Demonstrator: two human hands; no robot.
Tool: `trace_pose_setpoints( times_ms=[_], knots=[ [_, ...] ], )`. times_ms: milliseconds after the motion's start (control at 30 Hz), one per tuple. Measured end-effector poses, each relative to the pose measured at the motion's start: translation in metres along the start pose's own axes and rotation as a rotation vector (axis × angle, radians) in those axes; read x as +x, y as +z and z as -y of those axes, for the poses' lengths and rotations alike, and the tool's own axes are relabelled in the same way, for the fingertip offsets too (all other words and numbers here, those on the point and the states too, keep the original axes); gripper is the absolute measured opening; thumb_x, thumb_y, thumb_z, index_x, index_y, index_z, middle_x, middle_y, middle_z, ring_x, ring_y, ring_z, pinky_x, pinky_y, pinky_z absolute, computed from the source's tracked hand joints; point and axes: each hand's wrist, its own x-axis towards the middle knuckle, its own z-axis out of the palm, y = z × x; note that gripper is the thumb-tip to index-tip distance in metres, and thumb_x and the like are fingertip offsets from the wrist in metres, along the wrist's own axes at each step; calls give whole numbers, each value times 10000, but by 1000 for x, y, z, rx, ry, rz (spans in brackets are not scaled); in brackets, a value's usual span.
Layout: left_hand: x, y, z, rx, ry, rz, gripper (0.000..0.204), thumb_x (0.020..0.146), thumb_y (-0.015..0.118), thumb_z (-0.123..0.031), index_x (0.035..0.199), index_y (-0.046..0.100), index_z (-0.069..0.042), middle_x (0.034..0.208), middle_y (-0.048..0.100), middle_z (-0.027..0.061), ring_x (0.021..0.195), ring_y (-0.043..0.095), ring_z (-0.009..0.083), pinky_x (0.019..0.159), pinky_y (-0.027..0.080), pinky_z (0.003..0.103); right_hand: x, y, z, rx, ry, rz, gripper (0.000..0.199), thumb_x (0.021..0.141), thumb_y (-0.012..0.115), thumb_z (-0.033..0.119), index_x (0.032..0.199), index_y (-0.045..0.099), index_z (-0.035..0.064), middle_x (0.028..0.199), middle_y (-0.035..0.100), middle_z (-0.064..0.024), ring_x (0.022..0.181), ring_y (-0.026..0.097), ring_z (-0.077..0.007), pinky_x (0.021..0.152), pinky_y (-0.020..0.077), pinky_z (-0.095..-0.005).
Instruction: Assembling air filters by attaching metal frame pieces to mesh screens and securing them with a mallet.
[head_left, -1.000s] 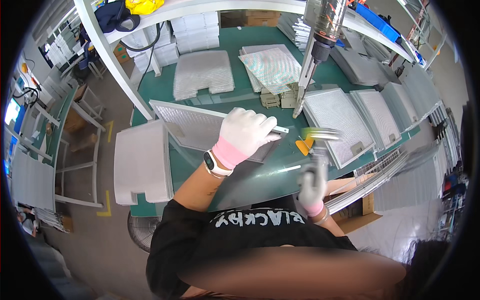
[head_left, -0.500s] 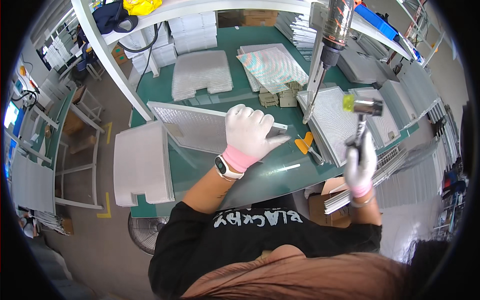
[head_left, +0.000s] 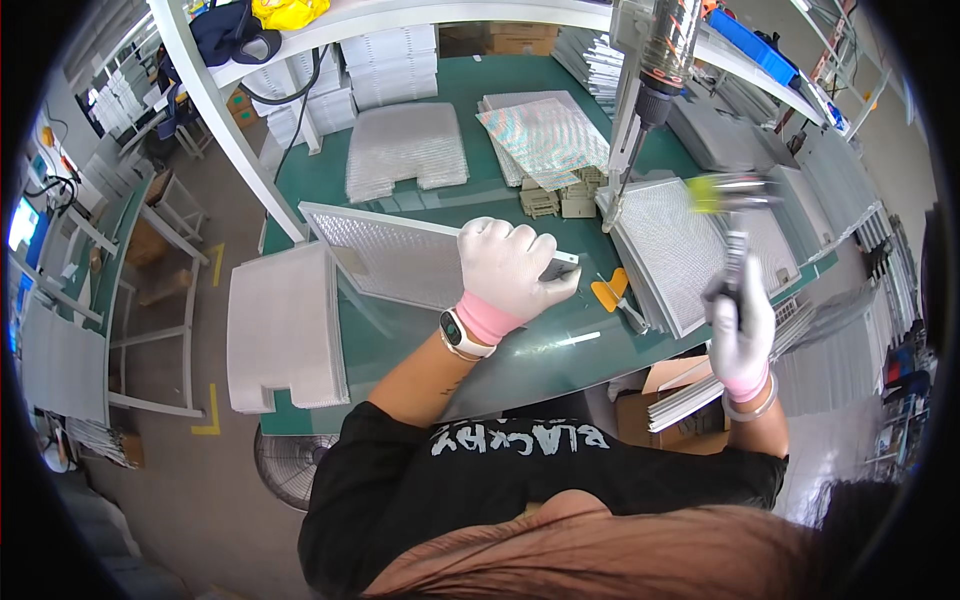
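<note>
My gloved left hand [head_left: 505, 262] is closed over the top right part of a framed mesh panel [head_left: 390, 255], which stands on its edge, tilted, on the green table. At the panel's right end a frame corner shows beside my thumb. My gloved right hand [head_left: 742, 340] grips the dark handle of a mallet [head_left: 737, 195], raised at the right. The mallet head has a yellow-green end and is blurred by motion. An orange-handled tool [head_left: 608, 290] lies on the table between my hands.
Framed mesh panels [head_left: 665, 255] are stacked right of the orange tool. A power screwdriver [head_left: 662, 75] hangs above them. Mesh sheets [head_left: 407, 145] lie at the back, and another stack of sheets [head_left: 280, 325] sits at the left edge. Beige blocks [head_left: 558, 200] stand near the back mesh.
My right hand with the mallet has moved to the right and slightly down. My left hand and the panel have shifted slightly right in the picture.
</note>
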Motion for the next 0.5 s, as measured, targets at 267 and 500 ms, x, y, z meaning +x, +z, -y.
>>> trace_pose_setpoints(
  times_ms=[267,500],
  knots=[
    [2,-1,-2,-39,-9,73,321,532,752,-313,566,475,-156,576,399,11,557,445,217,609,345,379,-12,39,-20,-354,141,724,555,853,583,91,1393,467,141,841,589,-162,757,609,-340,678,506,-420],
    [0,2,-14,-67,-3,58,274,570,732,-263,559,474,-169,569,406,4,547,440,216,605,343,372,-85,145,-98,-228,481,727,577,843,560,84,1403,429,116,1130,550,-230,1005,571,-414,898,471,-431]
  ],
)
